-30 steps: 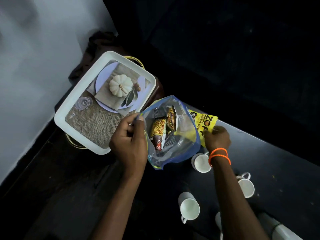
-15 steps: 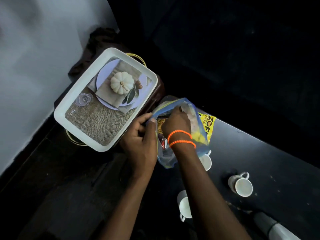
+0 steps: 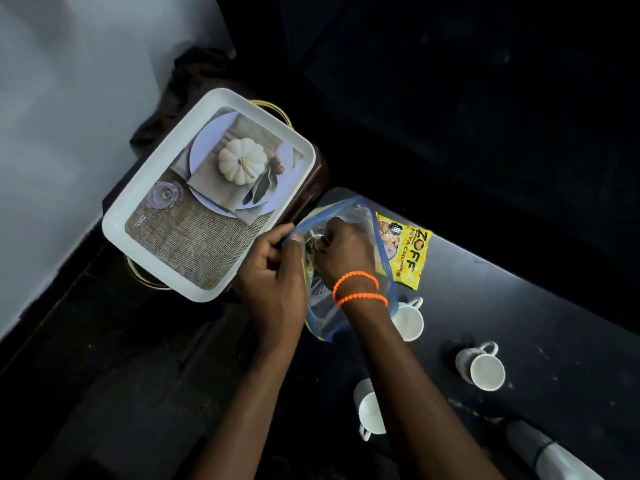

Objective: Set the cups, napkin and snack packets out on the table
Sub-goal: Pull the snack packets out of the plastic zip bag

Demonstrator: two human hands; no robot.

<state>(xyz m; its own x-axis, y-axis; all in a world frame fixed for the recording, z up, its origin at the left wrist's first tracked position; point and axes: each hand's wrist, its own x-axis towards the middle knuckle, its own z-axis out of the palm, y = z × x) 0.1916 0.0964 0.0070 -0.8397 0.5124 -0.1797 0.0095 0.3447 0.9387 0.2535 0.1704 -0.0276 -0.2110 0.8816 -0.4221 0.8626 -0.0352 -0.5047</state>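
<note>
My left hand (image 3: 273,282) grips the rim of a clear blue-edged plastic bag (image 3: 346,216) and holds its mouth open above the table's near corner. My right hand (image 3: 343,251), with two orange bands at the wrist, is inside the bag with its fingers closed on a snack packet (image 3: 317,242) that is mostly hidden. A yellow snack packet (image 3: 405,254) lies flat on the dark table (image 3: 536,306) just right of the bag. Three white cups stand on the table: one (image 3: 410,318) beside the bag, one (image 3: 483,368) farther right, one (image 3: 369,408) by my right forearm.
A white tray (image 3: 145,206) with a pumpkin picture printed on its bottom rests on a stand to the left of the table. A pale wall (image 3: 69,98) rises at the far left. A grey cylindrical object (image 3: 543,452) lies at the table's lower right.
My right hand left the yellow packet on the table and went into the bag, where it has closed on a packet. My left hand kept hold of the bag's rim.
</note>
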